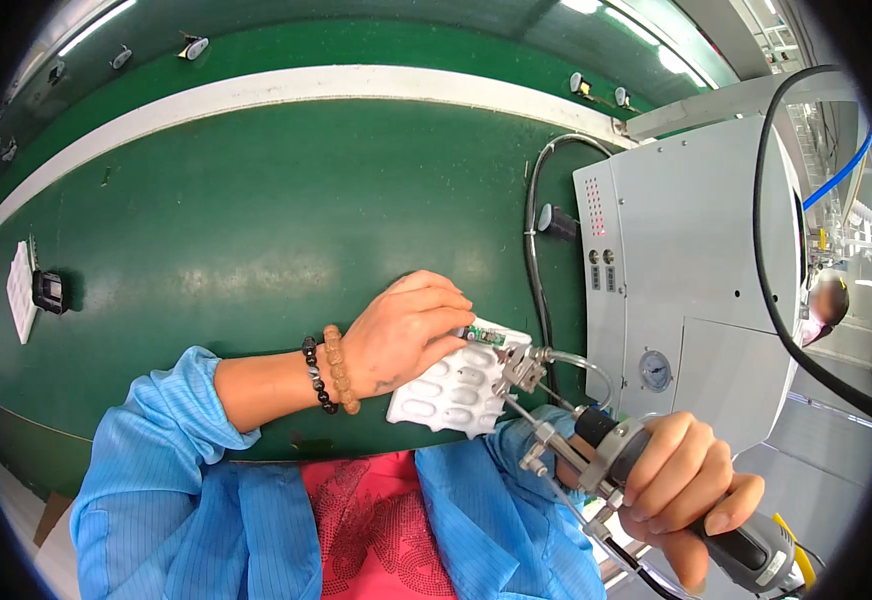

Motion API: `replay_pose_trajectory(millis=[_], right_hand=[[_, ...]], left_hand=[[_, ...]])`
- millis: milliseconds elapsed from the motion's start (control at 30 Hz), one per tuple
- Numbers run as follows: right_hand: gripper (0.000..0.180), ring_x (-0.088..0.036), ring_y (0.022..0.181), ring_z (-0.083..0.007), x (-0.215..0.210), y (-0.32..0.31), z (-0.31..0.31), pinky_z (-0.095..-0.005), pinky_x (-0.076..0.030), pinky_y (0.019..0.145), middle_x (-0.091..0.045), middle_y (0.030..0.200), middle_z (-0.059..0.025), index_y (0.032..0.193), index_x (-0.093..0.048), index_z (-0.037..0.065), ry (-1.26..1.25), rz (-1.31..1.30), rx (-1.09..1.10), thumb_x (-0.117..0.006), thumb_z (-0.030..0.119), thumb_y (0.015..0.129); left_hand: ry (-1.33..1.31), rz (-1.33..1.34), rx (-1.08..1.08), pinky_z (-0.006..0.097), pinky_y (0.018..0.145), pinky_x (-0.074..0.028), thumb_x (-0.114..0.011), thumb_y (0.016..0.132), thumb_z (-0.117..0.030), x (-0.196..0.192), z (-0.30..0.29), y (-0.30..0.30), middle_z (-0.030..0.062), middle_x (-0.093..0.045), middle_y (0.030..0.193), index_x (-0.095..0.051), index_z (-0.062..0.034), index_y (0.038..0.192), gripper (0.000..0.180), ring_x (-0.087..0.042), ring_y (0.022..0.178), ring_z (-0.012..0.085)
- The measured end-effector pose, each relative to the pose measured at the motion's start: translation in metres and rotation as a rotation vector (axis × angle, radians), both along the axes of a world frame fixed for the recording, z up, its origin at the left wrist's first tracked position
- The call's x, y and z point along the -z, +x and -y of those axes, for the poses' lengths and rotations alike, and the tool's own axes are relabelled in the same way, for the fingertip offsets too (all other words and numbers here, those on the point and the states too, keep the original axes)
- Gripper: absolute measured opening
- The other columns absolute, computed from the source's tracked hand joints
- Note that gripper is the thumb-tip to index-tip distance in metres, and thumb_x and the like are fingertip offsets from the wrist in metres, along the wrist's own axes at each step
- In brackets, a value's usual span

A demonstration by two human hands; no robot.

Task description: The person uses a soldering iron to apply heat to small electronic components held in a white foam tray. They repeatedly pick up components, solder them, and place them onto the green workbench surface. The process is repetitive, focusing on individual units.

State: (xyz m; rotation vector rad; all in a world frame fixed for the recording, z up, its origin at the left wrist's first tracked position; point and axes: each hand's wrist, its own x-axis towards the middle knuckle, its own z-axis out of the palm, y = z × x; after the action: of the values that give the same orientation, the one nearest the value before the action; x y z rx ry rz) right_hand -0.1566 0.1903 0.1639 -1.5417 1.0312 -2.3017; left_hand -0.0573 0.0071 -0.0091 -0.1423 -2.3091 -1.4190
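Observation:
My left hand (411, 330) rests at the upper left edge of a white moulded tray (446, 395) with oval hollows. Its fingers are bent together around the end of a small green circuit board (486, 336) at the tray's far side. The fingertips partly hide the board's left end. My right hand (691, 480) is wrapped round the dark grip of an electric screwdriver (596, 445) with metal rods and a clear feed hose. The screwdriver slants up and left. Its metal nose (522, 368) is over the tray's right side, beside the board; whether it touches cannot be made out.
A grey machine cabinet (686, 270) with a pressure gauge (655, 370) stands on the right. A black cable (533, 215) loops along its near side. At far left are another white tray (22, 290) and a black frame-like part (50, 292). Someone (828, 303) is beyond the cabinet.

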Motion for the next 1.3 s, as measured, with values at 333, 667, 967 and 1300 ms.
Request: replay_pose_trajectory(millis=[333, 667, 967, 1300], right_hand=[[0.041, -0.056, 0.048, -0.0095, 0.004, -0.008, -0.006, -0.0209, -0.051, 0.046, -0.056, 0.060, -0.0007, 0.098, -0.049, 0.008, 0.025, -0.060, 0.035, -0.079, 0.033, 0.085], [0.035, -0.056, 0.050, -0.0129, -0.002, -0.013, 0.007, -0.0247, -0.050, 0.046, -0.057, 0.065, -0.0035, 0.096, -0.049, 0.006, 0.099, -0.079, -0.056, -0.077, 0.026, 0.088], [0.037, -0.054, 0.052, -0.0139, -0.008, -0.023, 0.009, -0.0255, -0.046, 0.047, -0.054, 0.068, -0.0034, 0.097, -0.050, 0.006, 0.110, -0.084, -0.045, -0.077, 0.029, 0.087], [0.028, -0.061, 0.050, -0.0152, 0.003, -0.027, -0.002, -0.0266, -0.054, 0.046, -0.060, 0.062, -0.0066, 0.090, -0.049, 0.005, 0.063, -0.032, -0.024, -0.076, 0.013, 0.087]], left_hand=[[-0.114, 0.017, -0.030, 0.040, 0.077, -0.050, -0.080, 0.076, -0.014, -0.032, 0.040, -0.004, 0.0113, -0.066, 0.091, -0.070, -0.0051, 0.100, 0.027, -0.060, 0.088, 0.0305], [-0.690, -0.096, -0.623, 0.043, 0.096, -0.046, -0.071, 0.086, -0.022, -0.034, 0.190, -0.173, 0.0160, -0.067, 0.110, -0.066, -0.0018, 0.112, 0.034, -0.059, 0.109, 0.0344], [-0.619, 0.129, -0.040, 0.042, 0.103, -0.046, -0.067, 0.088, -0.016, 0.005, 0.113, -0.345, 0.0161, -0.061, 0.125, -0.059, -0.0046, 0.123, 0.037, -0.056, 0.119, 0.0339], [-0.161, 0.100, -0.136, 0.042, 0.078, -0.053, -0.065, 0.092, -0.023, -0.022, 0.095, -0.286, 0.0152, -0.070, 0.093, -0.064, -0.0046, 0.111, 0.026, -0.067, 0.088, 0.0347]])
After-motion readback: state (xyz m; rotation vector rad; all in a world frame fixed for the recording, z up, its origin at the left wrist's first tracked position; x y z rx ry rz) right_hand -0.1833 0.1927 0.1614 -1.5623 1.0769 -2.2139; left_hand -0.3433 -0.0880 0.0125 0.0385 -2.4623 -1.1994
